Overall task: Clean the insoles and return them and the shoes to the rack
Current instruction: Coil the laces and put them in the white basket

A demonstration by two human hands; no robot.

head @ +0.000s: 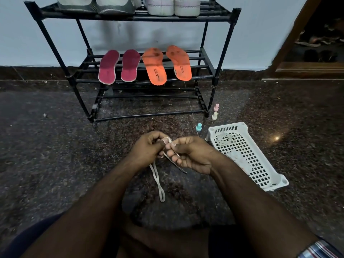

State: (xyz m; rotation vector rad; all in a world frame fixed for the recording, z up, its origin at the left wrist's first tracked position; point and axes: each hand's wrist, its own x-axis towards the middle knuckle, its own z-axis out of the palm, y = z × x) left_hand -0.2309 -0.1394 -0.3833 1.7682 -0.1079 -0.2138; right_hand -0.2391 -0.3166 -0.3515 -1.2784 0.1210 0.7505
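Observation:
Two maroon insoles [119, 67] and two orange insoles [167, 65] lie side by side on the middle shelf of the black shoe rack [217, 71]. On the top shelf stand a grey pair of shoes [96, 5] and a white pair [172, 6]. In front of the rack, above the floor, my left hand [149, 148] and my right hand [191, 155] both pinch a pale shoelace [160, 185]. Its doubled loop hangs down between my forearms, and a dark-tipped end sticks out under my right hand.
A white perforated plastic tray [260, 170] lies on the dark granite floor to my right, with another coiled lace and a cloth in it. Three small pastel pegs [215, 112] stand beside the rack's right front leg. A wooden door frame is at the far right.

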